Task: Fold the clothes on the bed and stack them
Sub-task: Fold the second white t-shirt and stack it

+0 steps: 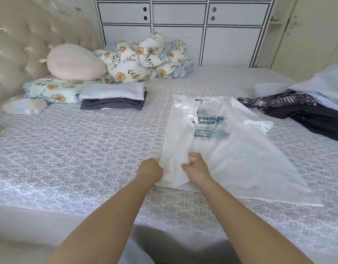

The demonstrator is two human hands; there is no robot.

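Both your forearms reach out from the bed's near edge. Your left hand (150, 171) is clenched on the folded near-left hem of the white printed cotton T-shirt (231, 149), and your right hand (196, 168) just beside it pinches the same fold. Left of your grip, the grey patterned bedsheet (78, 149) lies bare. Beyond that, a folded stack of grey and pale clothes (112, 98); far right, a dark unfolded pile (307, 115).

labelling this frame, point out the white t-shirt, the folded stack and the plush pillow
white t-shirt (238, 159): head view, plain fabric below the print
folded stack (111, 103): head view, dark grey garment at the bottom
plush pillow (74, 62): head view, middle of its rounded front
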